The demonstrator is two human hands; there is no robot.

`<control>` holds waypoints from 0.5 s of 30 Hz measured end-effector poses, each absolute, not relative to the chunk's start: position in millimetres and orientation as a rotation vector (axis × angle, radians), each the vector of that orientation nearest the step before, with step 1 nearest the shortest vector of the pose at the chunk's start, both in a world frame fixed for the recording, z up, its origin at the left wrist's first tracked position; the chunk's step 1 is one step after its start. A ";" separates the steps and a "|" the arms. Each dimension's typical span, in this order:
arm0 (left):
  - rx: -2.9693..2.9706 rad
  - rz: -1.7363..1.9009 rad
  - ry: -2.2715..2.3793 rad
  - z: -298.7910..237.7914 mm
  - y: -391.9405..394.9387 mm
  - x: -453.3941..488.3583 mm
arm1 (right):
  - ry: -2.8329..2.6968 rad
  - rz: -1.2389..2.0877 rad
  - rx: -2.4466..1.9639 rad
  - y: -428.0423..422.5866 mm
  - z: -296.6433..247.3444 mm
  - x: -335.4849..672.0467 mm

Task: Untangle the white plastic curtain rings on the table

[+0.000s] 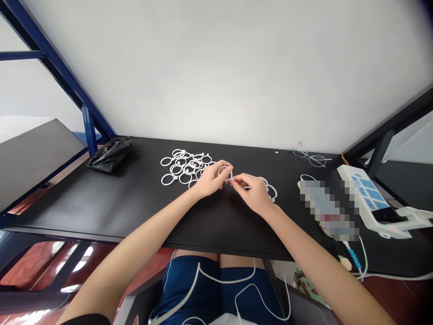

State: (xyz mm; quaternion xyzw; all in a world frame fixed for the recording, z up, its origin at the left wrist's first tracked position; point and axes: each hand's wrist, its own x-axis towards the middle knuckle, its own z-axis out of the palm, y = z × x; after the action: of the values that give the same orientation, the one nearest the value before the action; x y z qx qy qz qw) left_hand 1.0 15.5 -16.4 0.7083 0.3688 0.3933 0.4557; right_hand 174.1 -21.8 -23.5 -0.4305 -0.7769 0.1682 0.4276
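Both my hands meet over the middle of the black table [135, 203]. My left hand [210, 179] pinches a white plastic ring [225, 173] between thumb and fingers. My right hand [254, 192] pinches the same ring at its right side with closed fingertips. A loose pile of several white rings [184, 166] lies just behind my left hand. A few more white rings [271, 192] lie behind my right hand, partly hidden by it.
A crumpled black plastic bag [110, 154] sits at the back left. Eyeglasses [309, 156] lie at the back right. A white and blue power strip [370, 198] and a blurred-out object [326, 210] lie to the right, with white cables.
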 end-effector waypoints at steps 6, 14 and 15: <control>1.906 1.064 0.924 -16.0 10.9 -0.4 | -1.989 0.428 -1.035 -24.7 -24.4 171.4; 1.956 1.197 0.921 -19.0 12.9 -1.9 | -2.151 0.313 -0.950 -24.2 -19.9 175.7; 1.955 1.211 0.913 -19.3 12.7 -1.5 | -2.169 0.316 -0.960 -24.6 -18.9 175.9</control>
State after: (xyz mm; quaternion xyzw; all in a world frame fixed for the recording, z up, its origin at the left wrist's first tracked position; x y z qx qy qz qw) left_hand -1.5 12.7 -19.3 0.7465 0.3487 0.4625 0.3276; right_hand 175.9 -24.6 -18.9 -0.3733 -0.8437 0.1231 0.3657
